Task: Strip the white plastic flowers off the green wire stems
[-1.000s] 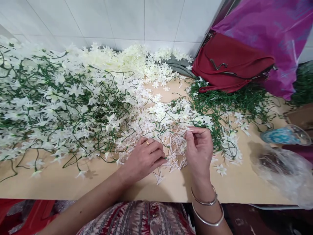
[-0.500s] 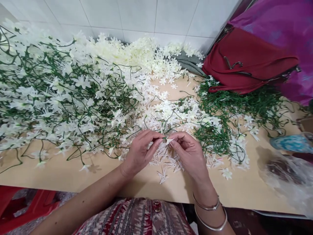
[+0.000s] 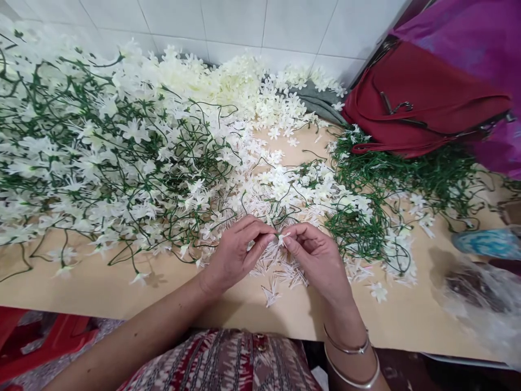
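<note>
Between my two hands, above the table, is a small white artificial flower (image 3: 283,238) with a green stem end. My left hand (image 3: 238,250) pinches the green stem side between thumb and forefinger. The fingertips of my right hand (image 3: 315,255) are closed on the white petals. Under and behind the fingers lies a heap of thin white flower pieces (image 3: 285,269). Just beyond are loose white blossoms (image 3: 280,182), some with green stems. A large pile of finished-looking white flowers on green stems (image 3: 101,146) spreads out to the left.
Bare green stems (image 3: 358,228) lie in a tangle at the right. Behind them sit a red bag (image 3: 427,98) and a purple bag (image 3: 488,49). A clear plastic bag (image 3: 484,293) rests near the right edge. White tiles (image 3: 232,21) back the table; a red stool (image 3: 61,342) stands lower left.
The white flower has turned between my fingertips, its petals now looking more bunched. Both hands stay close together in nearly the same place; the view has shifted slightly.
</note>
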A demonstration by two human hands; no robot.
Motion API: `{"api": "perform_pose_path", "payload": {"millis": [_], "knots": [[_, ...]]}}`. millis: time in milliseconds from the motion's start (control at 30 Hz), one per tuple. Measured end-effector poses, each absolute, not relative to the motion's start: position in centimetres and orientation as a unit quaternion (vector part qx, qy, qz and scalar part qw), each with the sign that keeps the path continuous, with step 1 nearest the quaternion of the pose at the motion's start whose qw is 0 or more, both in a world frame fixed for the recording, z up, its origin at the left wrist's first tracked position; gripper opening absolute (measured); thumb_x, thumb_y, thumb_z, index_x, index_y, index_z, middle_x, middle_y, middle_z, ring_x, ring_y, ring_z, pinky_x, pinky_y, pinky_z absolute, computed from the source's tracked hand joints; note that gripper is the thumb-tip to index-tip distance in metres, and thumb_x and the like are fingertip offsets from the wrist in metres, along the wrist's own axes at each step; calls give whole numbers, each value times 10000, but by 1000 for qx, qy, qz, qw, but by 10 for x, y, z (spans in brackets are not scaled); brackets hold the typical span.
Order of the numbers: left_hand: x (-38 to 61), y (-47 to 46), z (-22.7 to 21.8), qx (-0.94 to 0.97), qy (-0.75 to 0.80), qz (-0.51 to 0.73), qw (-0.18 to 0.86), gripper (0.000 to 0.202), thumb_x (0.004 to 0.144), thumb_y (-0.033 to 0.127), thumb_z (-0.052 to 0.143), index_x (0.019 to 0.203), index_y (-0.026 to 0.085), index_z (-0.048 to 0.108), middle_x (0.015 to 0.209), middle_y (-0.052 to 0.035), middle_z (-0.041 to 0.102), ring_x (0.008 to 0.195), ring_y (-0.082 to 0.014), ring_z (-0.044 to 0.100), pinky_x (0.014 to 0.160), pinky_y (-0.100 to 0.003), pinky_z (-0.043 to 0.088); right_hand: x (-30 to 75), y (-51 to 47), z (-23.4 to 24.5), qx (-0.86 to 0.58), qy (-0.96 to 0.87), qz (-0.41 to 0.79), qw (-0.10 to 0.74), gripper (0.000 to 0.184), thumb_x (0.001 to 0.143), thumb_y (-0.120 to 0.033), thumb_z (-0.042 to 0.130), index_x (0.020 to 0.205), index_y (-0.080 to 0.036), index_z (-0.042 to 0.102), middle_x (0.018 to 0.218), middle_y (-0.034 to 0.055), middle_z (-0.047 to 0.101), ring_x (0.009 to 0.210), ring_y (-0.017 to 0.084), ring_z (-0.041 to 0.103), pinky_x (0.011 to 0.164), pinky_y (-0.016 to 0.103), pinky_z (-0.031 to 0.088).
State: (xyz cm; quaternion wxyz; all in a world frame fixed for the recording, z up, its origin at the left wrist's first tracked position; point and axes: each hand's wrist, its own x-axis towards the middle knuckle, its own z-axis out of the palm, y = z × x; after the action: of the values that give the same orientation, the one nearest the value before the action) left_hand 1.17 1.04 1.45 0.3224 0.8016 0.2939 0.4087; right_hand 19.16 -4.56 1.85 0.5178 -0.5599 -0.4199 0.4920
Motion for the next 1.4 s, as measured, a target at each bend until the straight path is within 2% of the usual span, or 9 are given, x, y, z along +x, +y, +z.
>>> {"api": "perform_pose_path", "payload": {"millis": [367, 567, 767, 1067, 1167, 1233, 1400], "knots": [[11, 14, 10, 816, 284, 382, 328, 129, 1038, 201, 554, 1008, 190, 679, 891, -43, 728, 843, -162, 663, 768, -283, 538, 192, -41, 18, -554, -441, 508, 490, 249, 879, -443, 750, 856, -207, 672, 713, 3, 652, 654, 151, 587, 589, 261, 455], [11, 13, 10, 804, 306, 380, 341, 128, 1032, 198, 564, 1000, 177, 686, 875, -37, 718, 822, -155, 649, 757, -276, 518, 184, -42, 17, -566, -430, 492, 503, 236, 890, -425, 734, 862, -206, 653, 711, -12, 619, 601, 123, 507, 540, 240, 404], [10, 14, 11, 790, 318, 372, 368, 145, 1031, 233, 572, 980, 188, 699, 840, -29, 716, 774, -150, 647, 711, -269, 506, 184, -40, 17, -567, -435, 490, 499, 229, 890, -424, 727, 858, -206, 664, 723, -8, 619, 609, 125, 500, 537, 241, 402], [12, 13, 8, 796, 330, 385, 331, 122, 1016, 202, 588, 964, 182, 696, 835, -30, 713, 763, -145, 655, 698, -260, 522, 180, -38, 14, -562, -431, 487, 512, 205, 883, -401, 730, 860, -208, 665, 709, -23, 595, 593, 117, 479, 538, 240, 385], [15, 11, 13, 794, 315, 416, 311, 105, 1012, 177, 590, 977, 176, 688, 853, -35, 712, 794, -146, 667, 720, -265, 542, 184, -37, 15, -556, -421, 470, 541, 193, 846, -382, 777, 876, -216, 682, 728, -19, 616, 619, 125, 510, 553, 239, 412], [17, 9, 18, 783, 304, 464, 282, 99, 1010, 156, 592, 1023, 179, 687, 902, -45, 734, 846, -151, 683, 761, -282, 564, 189, -38, 16, -562, -413, 429, 574, 189, 842, -371, 787, 913, -224, 694, 777, -5, 658, 686, 141, 572, 617, 252, 462], [11, 9, 44, 719, 328, 564, 240, 229, 1005, 123, 608, 1184, 231, 701, 971, -21, 771, 881, -141, 723, 810, -308, 617, 200, -41, 14, -601, -433, 323, 589, 154, 869, -355, 759, 901, -216, 702, 825, 13, 677, 763, 163, 604, 710, 290, 484]]}}
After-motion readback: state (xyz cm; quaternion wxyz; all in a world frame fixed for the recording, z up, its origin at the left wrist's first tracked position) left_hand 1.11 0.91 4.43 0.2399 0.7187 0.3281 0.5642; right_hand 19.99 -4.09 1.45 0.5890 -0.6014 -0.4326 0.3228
